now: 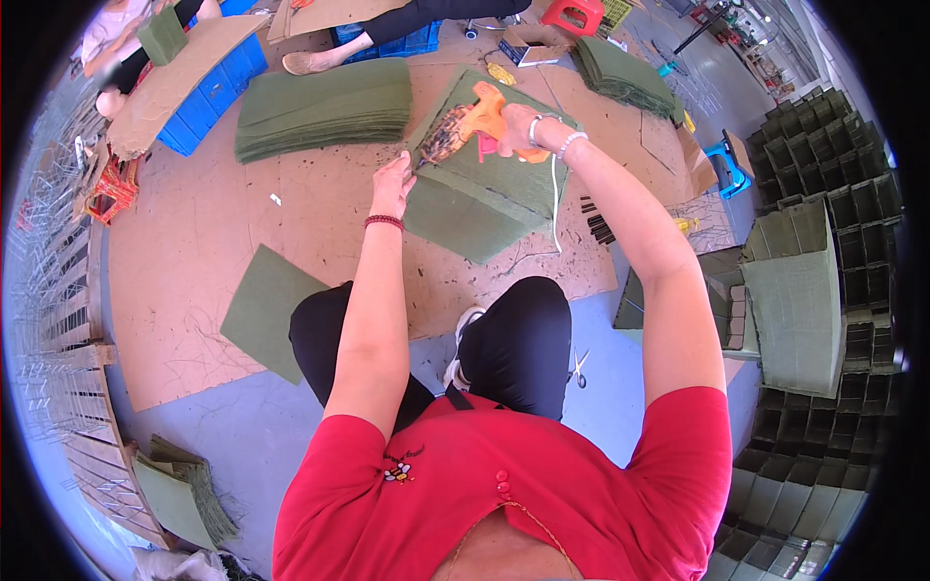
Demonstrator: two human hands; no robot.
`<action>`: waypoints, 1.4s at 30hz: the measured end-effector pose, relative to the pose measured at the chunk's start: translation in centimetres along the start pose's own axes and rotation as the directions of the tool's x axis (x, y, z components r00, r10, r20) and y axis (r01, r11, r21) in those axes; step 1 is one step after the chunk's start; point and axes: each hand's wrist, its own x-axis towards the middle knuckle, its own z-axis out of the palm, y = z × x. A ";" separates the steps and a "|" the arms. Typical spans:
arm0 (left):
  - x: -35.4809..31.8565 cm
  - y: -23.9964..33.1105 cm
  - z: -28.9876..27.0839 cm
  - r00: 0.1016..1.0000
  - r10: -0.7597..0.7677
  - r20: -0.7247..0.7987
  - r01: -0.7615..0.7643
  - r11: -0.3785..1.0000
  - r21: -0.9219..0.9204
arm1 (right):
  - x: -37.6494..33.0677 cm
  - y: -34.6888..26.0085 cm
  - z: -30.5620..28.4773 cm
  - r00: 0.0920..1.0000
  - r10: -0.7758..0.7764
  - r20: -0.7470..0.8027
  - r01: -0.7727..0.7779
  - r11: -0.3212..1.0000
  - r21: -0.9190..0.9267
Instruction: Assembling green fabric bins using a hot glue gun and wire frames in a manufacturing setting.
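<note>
My right hand (520,133) grips an orange hot glue gun (481,108) by its handle. Dark, stained wrapping covers the front of the gun, which points down and left. A white cord (555,208) trails from it toward me. My left hand (391,184) pinches the left edge of a green fibrous sheet (465,213) close to the gun's tip. This sheet lies over another green piece on cardboard, with a seam or fold crossing between them. Whether glue is coming out is too small to tell.
Stacked green sheets (325,114) lie far left, with another stack (625,77) far right. A loose green sheet (266,308) is near my left knee. Scissors (578,368) lie on the floor by my right knee. Green boxes (794,290) line the right. Another person's leg (387,34) stretches across the back.
</note>
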 end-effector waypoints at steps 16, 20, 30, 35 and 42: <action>-1.7 -1.2 0.2 0.995 0.084 0.058 -0.084 0.996 -0.001 | -15.7 16.6 19.8 0.970 0.194 -0.147 0.130 0.099 0.987; -3.7 -1.0 -0.8 0.987 0.149 0.062 -0.150 0.989 0.018 | -16.0 12.4 28.9 0.850 0.483 -0.211 0.427 -0.395 0.814; -7.9 -2.9 4.8 0.858 0.267 0.439 -0.453 0.797 0.400 | -10.0 13.6 30.7 0.796 0.593 -0.119 0.567 -0.663 0.488; -10.0 -1.6 7.4 0.894 0.354 0.275 -0.446 0.768 0.460 | -10.6 13.1 26.4 0.763 0.614 -0.203 0.614 -0.591 0.523; -7.8 3.0 12.4 0.705 0.636 0.314 -0.702 0.565 0.432 | -5.0 15.4 19.4 0.719 0.661 -0.214 0.621 -0.474 0.624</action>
